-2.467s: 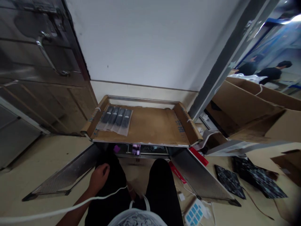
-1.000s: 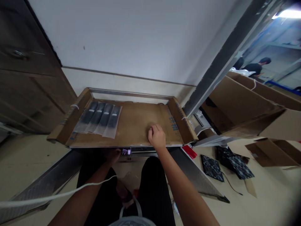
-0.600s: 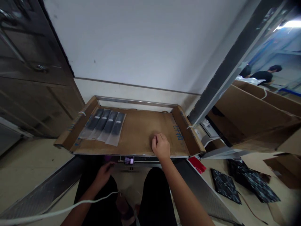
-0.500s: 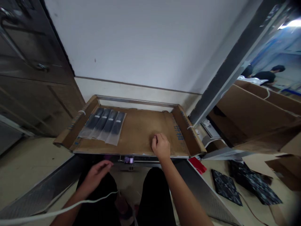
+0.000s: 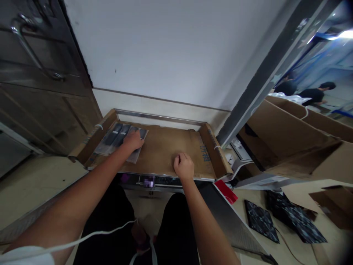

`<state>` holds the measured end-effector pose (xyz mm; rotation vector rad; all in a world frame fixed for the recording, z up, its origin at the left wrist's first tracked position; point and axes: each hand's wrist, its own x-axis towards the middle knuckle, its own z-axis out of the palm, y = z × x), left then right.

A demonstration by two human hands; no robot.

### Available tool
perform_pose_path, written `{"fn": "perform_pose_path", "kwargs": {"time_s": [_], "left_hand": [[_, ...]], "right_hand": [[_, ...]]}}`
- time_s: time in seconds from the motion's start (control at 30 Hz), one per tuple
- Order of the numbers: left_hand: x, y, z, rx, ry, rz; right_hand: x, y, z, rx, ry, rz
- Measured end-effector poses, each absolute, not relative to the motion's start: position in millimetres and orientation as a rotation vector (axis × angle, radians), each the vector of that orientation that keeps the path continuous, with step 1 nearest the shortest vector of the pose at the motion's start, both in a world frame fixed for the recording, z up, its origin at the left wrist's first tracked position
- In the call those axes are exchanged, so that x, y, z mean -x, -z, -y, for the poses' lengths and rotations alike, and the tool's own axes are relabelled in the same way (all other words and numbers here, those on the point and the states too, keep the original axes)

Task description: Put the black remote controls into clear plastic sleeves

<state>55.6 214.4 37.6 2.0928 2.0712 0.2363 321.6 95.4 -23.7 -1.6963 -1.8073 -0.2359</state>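
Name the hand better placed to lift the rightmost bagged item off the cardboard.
Probably the left hand: it is right over the rightmost bagged item, partly covering it. The right hand is curled in a fist over the cardboard, well to the right of that bag.

This looks like a workshop, with a cardboard-lined bench (image 5: 162,156), big carton (image 5: 292,138) and co-workers (image 5: 313,96).

My bare left hand (image 5: 134,140) has moved from over my black-trousered thigh (image 5: 110,211) onto the long, black, clear-plastic-sleeved packets (image 5: 118,138).
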Motion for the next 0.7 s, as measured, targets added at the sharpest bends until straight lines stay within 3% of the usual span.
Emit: {"fn": "perform_pose_path", "kwargs": {"time_s": [0.23, 0.47, 0.7], "left_hand": [[-69, -24, -220, -2.032, -0.167, -2.011], [-81, 7, -195, -1.96, -0.693, -2.043], [-81, 15, -191, -1.951, -0.788, -1.984]], "right_hand": [[-321, 25, -95, 1.724, 0.235, 1.82], [-323, 24, -96, 1.676, 0.182, 1.758], [-328, 24, -97, 1.778, 0.116, 1.625]]}}
